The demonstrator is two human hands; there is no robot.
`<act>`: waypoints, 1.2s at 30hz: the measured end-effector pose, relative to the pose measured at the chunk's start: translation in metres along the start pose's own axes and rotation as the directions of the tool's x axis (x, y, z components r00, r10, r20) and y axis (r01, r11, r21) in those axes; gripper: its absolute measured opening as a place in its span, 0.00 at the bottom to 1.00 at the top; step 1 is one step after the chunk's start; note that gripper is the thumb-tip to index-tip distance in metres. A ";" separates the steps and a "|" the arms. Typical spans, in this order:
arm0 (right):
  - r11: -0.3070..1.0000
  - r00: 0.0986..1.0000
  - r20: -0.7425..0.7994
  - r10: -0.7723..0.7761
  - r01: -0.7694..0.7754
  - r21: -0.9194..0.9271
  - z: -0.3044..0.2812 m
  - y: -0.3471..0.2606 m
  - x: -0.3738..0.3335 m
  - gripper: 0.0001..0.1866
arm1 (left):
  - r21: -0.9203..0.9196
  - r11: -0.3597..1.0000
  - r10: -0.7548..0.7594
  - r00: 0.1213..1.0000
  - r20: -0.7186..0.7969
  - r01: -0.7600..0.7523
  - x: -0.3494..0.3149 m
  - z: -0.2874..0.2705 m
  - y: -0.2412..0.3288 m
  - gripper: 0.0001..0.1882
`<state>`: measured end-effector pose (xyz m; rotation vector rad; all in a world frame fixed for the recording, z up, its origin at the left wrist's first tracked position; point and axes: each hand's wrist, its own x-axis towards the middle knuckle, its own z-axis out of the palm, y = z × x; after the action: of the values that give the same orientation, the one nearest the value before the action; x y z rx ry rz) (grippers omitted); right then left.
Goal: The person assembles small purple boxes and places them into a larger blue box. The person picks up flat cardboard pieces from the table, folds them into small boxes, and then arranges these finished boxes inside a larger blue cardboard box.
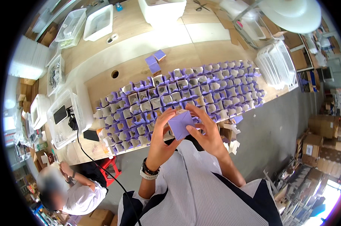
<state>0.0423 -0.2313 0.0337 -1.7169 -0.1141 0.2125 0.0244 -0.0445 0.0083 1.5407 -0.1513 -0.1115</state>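
Note:
Between my two hands is a small purple box [181, 125], held up in front of my chest above the near edge of the table. Its upper face looks closed, with crease lines meeting near the middle. My left hand [163, 130] grips its left side, fingers at the far edge and thumb near the bottom. On the other side my right hand [204, 130] has its thumb on the box's face and its fingers at the far edge. Beyond them, rows of open purple boxes [174, 87] with pale lining stand packed together. Two closed purple boxes [152, 64] lie behind the rows.
A white basket [85, 107] with a dark device and cable stands at the left. Stacked white trays [278, 64] stand at the right. White tubs [99, 23] line the far side. A co-worker [82, 192] sits at the lower left beside a red stool [110, 171].

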 end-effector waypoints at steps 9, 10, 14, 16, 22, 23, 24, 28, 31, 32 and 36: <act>0.967 0.984 -0.031 -0.174 0.165 -0.193 0.011 -0.028 -0.031 0.39 | -0.032 0.996 0.084 0.994 0.072 -0.081 -0.010 -0.001 0.011 0.26; 0.962 0.982 -0.035 -0.186 0.174 -0.212 0.010 -0.025 -0.034 0.39 | 0.005 0.997 0.076 0.995 0.068 -0.076 -0.010 0.000 0.013 0.27; 0.928 0.980 -0.035 -0.194 0.172 -0.330 0.007 -0.018 -0.042 0.39 | 0.169 0.975 0.132 0.988 0.075 -0.143 -0.007 0.007 0.023 0.27; 0.912 0.980 -0.050 -0.195 0.162 -0.377 0.004 -0.017 -0.041 0.39 | 0.235 0.956 0.160 0.984 0.080 -0.174 -0.006 0.011 0.024 0.27; 0.913 0.978 -0.038 -0.204 0.176 -0.369 -0.017 -0.020 -0.033 0.38 | 0.301 0.942 0.136 0.989 0.063 -0.149 0.005 0.032 0.026 0.30; 0.908 0.975 -0.031 -0.220 0.193 -0.371 -0.023 -0.018 -0.031 0.38 | 0.294 0.946 0.122 0.990 0.065 -0.136 0.009 0.035 0.026 0.30; 0.913 0.978 -0.029 -0.208 0.184 -0.363 -0.029 -0.017 -0.029 0.37 | 0.285 0.950 0.110 0.992 0.069 -0.125 0.013 0.039 0.024 0.29; 0.934 0.988 -0.015 -0.153 0.140 -0.327 -0.051 -0.015 -0.022 0.36 | 0.254 0.965 0.057 0.997 0.059 -0.070 0.023 0.054 0.028 0.26; 0.934 0.984 -0.002 -0.179 0.169 -0.316 -0.058 -0.013 -0.016 0.35 | 0.262 0.965 0.017 1.000 0.014 -0.020 0.027 0.062 0.029 0.26; 0.930 0.980 0.002 -0.200 0.190 -0.315 -0.059 -0.012 -0.015 0.35 | 0.287 0.958 0.019 1.000 0.009 -0.021 0.029 0.064 0.029 0.26; 0.897 0.967 0.026 -0.253 0.245 -0.367 -0.062 -0.010 -0.009 0.35 | 0.331 0.944 0.020 0.999 -0.027 -0.010 0.034 0.072 0.029 0.26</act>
<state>0.0472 -0.2917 0.0528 -2.0561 -0.3757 -0.0235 0.0454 -0.1206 0.0398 1.8759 -0.1638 -0.0519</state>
